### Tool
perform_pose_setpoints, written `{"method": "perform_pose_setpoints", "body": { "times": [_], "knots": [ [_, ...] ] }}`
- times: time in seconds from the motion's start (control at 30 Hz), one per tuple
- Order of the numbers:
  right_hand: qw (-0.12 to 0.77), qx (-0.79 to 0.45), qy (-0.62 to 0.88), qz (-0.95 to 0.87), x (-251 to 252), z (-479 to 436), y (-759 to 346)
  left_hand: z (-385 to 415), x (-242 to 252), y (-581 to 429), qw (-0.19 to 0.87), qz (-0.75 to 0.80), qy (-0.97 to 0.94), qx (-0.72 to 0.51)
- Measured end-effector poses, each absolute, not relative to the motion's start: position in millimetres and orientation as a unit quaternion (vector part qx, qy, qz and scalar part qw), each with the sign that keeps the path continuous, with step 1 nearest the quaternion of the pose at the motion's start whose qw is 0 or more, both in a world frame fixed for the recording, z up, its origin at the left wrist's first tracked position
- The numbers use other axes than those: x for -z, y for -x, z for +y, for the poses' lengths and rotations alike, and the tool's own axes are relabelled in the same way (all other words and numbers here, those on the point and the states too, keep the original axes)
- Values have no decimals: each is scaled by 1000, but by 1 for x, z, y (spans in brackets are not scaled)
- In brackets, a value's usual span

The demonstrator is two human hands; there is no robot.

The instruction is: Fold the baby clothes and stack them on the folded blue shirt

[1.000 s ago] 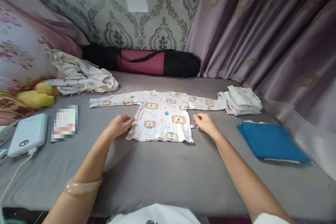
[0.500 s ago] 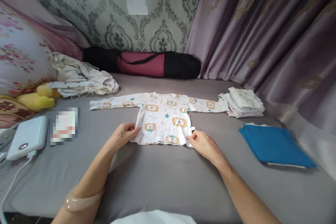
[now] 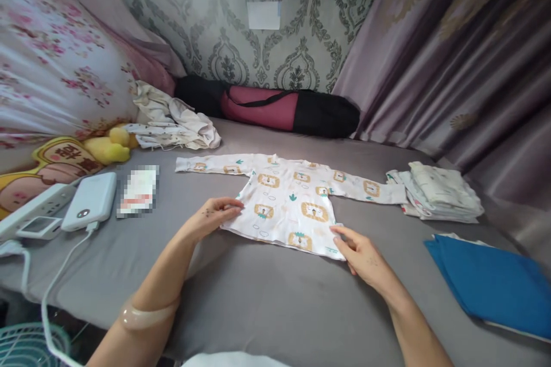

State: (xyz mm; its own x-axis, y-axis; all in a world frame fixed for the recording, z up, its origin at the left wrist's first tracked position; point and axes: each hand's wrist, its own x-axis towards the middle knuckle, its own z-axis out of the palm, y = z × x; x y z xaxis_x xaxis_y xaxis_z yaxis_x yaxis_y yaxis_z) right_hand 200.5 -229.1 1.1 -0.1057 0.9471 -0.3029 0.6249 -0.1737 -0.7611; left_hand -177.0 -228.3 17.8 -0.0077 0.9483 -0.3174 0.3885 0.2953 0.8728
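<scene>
A small long-sleeved shirt point(image 3: 286, 200), white with tan lion faces and green leaf prints, lies flat with both sleeves spread sideways and its hem toward me. At its lower left side, my left hand point(image 3: 213, 218) pinches the edge between thumb and fingers. My right hand point(image 3: 364, 255) is at the lower right side, thumb and forefinger closed on the edge near the corner of the hem. The end of the right sleeve reaches a stack of folded clothes point(image 3: 447, 192).
Blue folded cloth point(image 3: 495, 281) lies at the right. A crumpled pile of light clothes point(image 3: 172, 117), a white power bank point(image 3: 90, 200) with cable, a power strip point(image 3: 37, 209) and a yellow plush toy point(image 3: 107, 149) sit left. A black and maroon long bag point(image 3: 262, 106) lies along the wall.
The view has turned left, so everything sits farther right in the picture. My right hand has shifted slightly along the shirt's lower edge, and its fingers look less curled. The shirt stays spread flat.
</scene>
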Motion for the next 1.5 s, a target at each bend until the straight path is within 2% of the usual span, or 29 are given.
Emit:
{"method": "perform_pose_setpoints", "body": {
  "times": [0.2,0.4,0.5,0.63,0.93,1.1,1.2,1.33,1.5],
  "knots": [
    [176,-339,634,-672,2,-228,-205,-229,-21,171,429,673,-553,-241],
    [35,-201,608,-767,-52,-206,-183,-227,-20,166,294,694,-612,-239],
    [46,-152,567,-809,-73,-180,-135,-225,-13,164,238,697,-624,-261],
    [115,-190,458,-861,-68,-134,-46,-222,-2,162,238,692,-627,-267],
    [-3,-84,431,-898,-40,-77,85,-222,7,159,238,664,-649,-285],
    [-8,-84,443,-893,-31,-70,99,-223,9,158,265,644,-654,-294],
    [38,-107,471,-875,-25,-60,96,-224,11,159,276,646,-650,-288],
    [188,-238,518,-800,-12,-46,87,-225,13,159,273,658,-647,-271],
    [290,-312,488,-762,13,-49,81,-226,9,161,248,676,-654,-230]
  ]
}}
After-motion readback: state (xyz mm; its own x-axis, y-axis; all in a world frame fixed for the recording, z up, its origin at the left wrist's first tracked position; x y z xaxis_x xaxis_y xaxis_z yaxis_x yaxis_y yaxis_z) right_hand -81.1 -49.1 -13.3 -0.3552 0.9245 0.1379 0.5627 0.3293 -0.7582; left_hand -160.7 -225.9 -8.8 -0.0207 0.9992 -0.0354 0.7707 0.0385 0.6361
